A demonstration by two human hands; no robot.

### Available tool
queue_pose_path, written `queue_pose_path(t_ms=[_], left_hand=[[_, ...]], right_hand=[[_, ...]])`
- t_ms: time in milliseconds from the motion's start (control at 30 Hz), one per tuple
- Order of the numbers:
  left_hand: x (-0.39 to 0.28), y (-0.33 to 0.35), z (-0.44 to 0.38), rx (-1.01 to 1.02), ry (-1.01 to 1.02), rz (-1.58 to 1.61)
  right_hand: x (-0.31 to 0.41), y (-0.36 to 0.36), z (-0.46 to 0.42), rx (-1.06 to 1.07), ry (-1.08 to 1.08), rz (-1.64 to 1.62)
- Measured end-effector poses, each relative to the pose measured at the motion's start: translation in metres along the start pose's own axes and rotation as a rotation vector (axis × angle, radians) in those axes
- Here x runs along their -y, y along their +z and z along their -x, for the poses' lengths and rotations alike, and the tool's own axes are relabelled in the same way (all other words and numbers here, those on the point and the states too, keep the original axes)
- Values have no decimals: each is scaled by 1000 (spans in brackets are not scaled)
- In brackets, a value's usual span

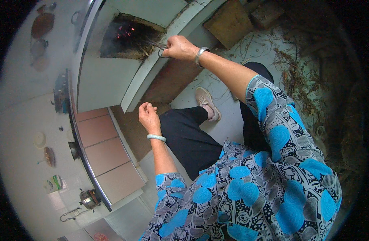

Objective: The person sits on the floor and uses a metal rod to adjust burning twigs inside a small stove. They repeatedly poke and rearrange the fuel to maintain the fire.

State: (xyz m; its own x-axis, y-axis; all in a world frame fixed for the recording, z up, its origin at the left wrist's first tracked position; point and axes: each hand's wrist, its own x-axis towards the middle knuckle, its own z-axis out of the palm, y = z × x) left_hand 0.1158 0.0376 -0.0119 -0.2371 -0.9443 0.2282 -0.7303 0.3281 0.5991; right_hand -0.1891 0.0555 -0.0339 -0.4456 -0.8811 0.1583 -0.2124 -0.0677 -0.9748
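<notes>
My right hand [180, 48], with a silver bracelet at the wrist, grips the looped handle of metal fire tongs [156, 44]. Their far end reaches into the dark square mouth of a wood-fired stove [94, 81], where it is lost to sight among the fuel. Red embers [125, 31] glow inside, with thin smoke around them. Some straw or thin sticks [146, 49] lie at the lower edge of the opening. My left hand [149, 116], wearing a pale bangle, hovers beside my left knee with its fingers loosely curled and holds nothing that I can see.
A pale ledge [136, 87] runs below the stove mouth. Dry twigs [293, 75] litter the floor at right, near a wooden board [228, 24]. Left of me stands a counter with pinkish doors [106, 150], bearing a steel pot [89, 198] and a dark bowl [73, 150].
</notes>
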Motion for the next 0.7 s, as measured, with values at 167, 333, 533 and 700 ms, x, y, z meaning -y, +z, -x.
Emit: queue_pose_path(t_ms=[167,333,533,700], left_hand=[[2,0,-1,-9,7,8],[-1,0,0,-14,4,-14],[2,0,-2,-4,3,9],[4,-1,-2,2,-16,-11]], right_hand=[[0,3,0,-8,-15,2],[2,2,2,23,-26,36],[2,4,3,60,-55,87],[2,5,7,51,-57,71]])
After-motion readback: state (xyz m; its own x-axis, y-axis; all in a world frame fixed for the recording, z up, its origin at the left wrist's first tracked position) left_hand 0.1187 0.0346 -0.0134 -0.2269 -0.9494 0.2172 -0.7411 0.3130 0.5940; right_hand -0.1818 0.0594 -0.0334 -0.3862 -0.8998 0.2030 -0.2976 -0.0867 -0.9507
